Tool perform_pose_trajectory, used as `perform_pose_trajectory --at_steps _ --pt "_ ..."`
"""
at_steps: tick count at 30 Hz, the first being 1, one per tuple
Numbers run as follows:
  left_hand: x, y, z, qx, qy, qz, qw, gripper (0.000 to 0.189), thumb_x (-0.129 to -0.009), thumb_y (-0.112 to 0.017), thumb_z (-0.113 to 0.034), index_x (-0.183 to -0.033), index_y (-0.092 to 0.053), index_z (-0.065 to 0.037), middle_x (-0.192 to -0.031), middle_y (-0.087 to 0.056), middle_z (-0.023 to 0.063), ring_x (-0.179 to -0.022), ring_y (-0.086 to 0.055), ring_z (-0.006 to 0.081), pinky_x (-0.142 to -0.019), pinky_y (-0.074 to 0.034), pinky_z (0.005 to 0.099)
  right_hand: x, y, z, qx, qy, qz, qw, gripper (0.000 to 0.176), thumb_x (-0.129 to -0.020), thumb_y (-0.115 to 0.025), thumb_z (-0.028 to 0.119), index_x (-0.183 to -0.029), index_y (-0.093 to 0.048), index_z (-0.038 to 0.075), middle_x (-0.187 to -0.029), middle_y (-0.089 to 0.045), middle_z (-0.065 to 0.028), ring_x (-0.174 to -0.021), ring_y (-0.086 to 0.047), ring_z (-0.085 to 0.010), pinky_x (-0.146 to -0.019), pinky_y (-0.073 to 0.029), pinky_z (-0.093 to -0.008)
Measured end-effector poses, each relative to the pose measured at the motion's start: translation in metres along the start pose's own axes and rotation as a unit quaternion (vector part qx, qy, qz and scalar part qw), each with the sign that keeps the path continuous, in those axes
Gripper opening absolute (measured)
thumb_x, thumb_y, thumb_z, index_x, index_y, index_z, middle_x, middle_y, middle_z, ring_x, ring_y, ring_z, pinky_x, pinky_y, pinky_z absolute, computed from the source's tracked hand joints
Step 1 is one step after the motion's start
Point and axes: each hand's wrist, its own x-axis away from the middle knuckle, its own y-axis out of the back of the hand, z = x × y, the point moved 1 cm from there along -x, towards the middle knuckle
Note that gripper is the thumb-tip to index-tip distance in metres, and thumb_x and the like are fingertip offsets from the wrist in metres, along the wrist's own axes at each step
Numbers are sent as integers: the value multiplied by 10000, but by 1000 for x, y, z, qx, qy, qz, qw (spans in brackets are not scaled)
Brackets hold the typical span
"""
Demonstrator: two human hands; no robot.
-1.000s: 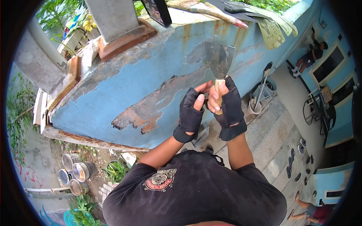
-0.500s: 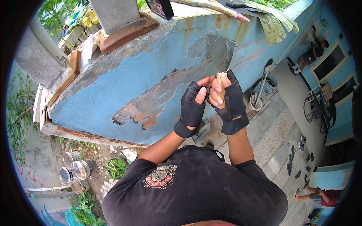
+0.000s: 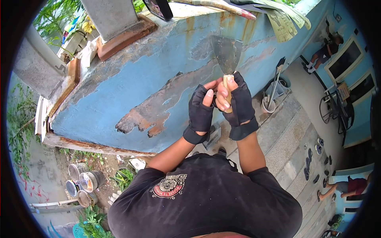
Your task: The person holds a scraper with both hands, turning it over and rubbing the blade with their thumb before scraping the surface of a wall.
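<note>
A putty knife (image 3: 227, 55) with a wide, stained metal blade points up in front of the wall. Its light wooden handle is wrapped by the fingers of my right hand (image 3: 238, 97), in a black fingerless glove. My left hand (image 3: 201, 107), gloved the same way, is raised just left of the handle with its thumb up and fingers apart; its fingertips come close to the right hand, and whether they touch is unclear. Behind both hands stands the blue wall (image 3: 95, 111), its paint peeled off in a long grey-brown patch (image 3: 154, 107).
Papers (image 3: 281, 27) and a brush-like tool (image 3: 222, 4) lie on the wall's top, near a phone (image 3: 158, 8). Buckets (image 3: 268, 105) stand right of the wall, others (image 3: 88, 181) lower left. Two people (image 3: 330, 49) (image 3: 353, 186) are far right, near scattered footwear.
Both hands and the putty knife have shifted slightly left in view, along with the wall. The person at the lower right has moved. My right hand's grip looks the same.
</note>
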Motion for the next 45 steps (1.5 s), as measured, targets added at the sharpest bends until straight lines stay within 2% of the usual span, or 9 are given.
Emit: perform_pose_trajectory --at_steps 19,27,34,38,40,41,42,44,45 --pt "5 1 3 5 -6 -12 1000 370 -1024 -471 -198 -1286 -554 49 -1169 -642 108 -1083 -592 172 -947 -466 324 -10 -1 5 18 22 -7 1000 174 -1038 -479 254 -936 -448 116 -701 -512 -24 -450 -452 -106 -430 -396 -264" --pt "6 -3 5 34 14 2 999 374 -1029 -464 -224 -1291 -544 30 -1317 -590 151 -1155 -579 205 -970 -474 343 -29 1 30 -35 94 14 995 203 -1029 -505 277 -928 -464 106 -717 -499 -7 -484 -449 -91 -451 -389 -247" --pt "5 15 -3 25 0 -15 1000 390 -1032 -452 -232 -1311 -511 34 -1370 -559 173 -1191 -571 245 -975 -478 369 3 -5 22 128 99 -54 985 196 -1021 -499 247 -925 -475 78 -729 -550 -37 -517 -513 -108 -474 -406 -242" --pt "7 19 -4 16 20 -18 999 405 -1028 -471 -257 -1319 -493 23 -1397 -527 190 -1216 -557 252 -1002 -465 382 10 -3 31 221 204 -94 949 141 -998 -493 158 -902 -526 59 -796 -596 -41 -607 -554 -92 -554 -436 -235" --pt "8 17 -2 13 19 -11 1000 402 -1027 -471 -254 -1319 -491 23 -1396 -528 190 -1215 -557 250 -1003 -464 379 12 -3 34 427 284 -151 845 164 -991 -493 118 -1060 -599 13 -851 -611 -30 -642 -551 -78 -605 -446 -230" --pt "7 16 -1 21 23 -14 999 400 -1027 -471 -251 -1318 -491 23 -1395 -530 190 -1213 -558 250 -1003 -464 378 14 -7 33 454 295 -165 824 326 -959 -525 74 -1269 -584 -9 -909 -636 -41 -694 -569 -114 -644 -471 -263" --pt "7 15 1 28 27 -15 999 398 -1027 -470 -248 -1318 -490 22 -1393 -531 190 -1212 -559 249 -1003 -464 377 12 -8 33 454 294 -167 824 326 -959 -525 74 -1269 -584 -9 -909 -636 -41 -694 -569 -114 -644 -471 -263" --pt "7 15 7 35 38 -14 999 397 -1026 -471 -246 -1318 -490 23 -1392 -532 191 -1210 -560 249 -1003 -464 378 4 -10 35 633 382 -101 666 479 -904 -571 36 -1380 -524 2 -937 -647 -72 -773 -595 -176 -689 -489 -302" --pt "6 14 10 42 46 -13 998 397 -1026 -471 -245 -1318 -490 23 -1390 -532 192 -1208 -562 249 -1004 -463 378 0 -10 33 634 396 -71 661 530 -851 -611 17 -1376 -543 49 -944 -632 -103 -840 -604 -240 -715 -495 -344"
